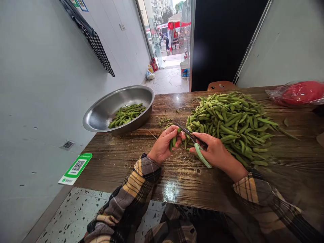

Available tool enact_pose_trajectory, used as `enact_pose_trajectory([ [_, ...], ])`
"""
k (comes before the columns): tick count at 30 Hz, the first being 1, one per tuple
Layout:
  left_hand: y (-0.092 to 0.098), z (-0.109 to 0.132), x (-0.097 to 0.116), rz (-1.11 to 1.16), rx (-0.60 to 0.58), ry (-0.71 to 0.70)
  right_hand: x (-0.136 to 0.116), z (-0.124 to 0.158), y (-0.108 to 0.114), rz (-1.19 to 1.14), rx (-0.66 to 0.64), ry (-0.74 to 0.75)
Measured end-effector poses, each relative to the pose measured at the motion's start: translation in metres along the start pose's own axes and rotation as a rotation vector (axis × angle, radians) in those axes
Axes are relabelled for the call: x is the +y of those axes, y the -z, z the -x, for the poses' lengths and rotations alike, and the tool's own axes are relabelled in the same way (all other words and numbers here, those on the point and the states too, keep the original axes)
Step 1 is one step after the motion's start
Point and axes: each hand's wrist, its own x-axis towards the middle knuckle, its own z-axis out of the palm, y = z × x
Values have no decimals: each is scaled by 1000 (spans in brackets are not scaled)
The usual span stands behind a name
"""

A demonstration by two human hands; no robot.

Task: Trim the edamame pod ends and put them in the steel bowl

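My left hand (164, 144) is closed around a green bean pod (173, 141), held upright above the wooden table (121, 158). My right hand (214, 152) grips scissors (196, 143) with pale green handles; their dark blades point left and meet the top of the pod. A large heap of green pods (233, 125) lies just behind and to the right of my hands. Both forearms wear plaid sleeves.
A steel bowl (106, 109) with several pods in it sits at the table's left far corner. Small cut tips (164, 121) lie scattered between bowl and heap. A red bag in clear plastic (298, 92) rests at the far right. A grey wall runs close along the left.
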Motion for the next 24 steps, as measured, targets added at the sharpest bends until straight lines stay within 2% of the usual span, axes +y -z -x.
enact_pose_trajectory([
  [6,2,-3,1,8,69,5,2,0,1,-26,15,3],
  [10,6,-5,7,89,133,-18,3,-3,11,-56,108,-144],
  [12,7,-5,9,42,163,-30,5,-4,15,-99,138,-204],
  [14,7,-4,8,-159,184,-42,6,-5,17,-142,139,-232],
  [17,8,-4,4,-661,146,-108,6,-5,18,-138,134,-244],
  [21,11,-5,-2,-1286,-33,-292,2,-7,17,-104,132,-233],
  [24,13,-4,-7,-1578,-142,-283,2,-8,17,-97,146,-231],
])
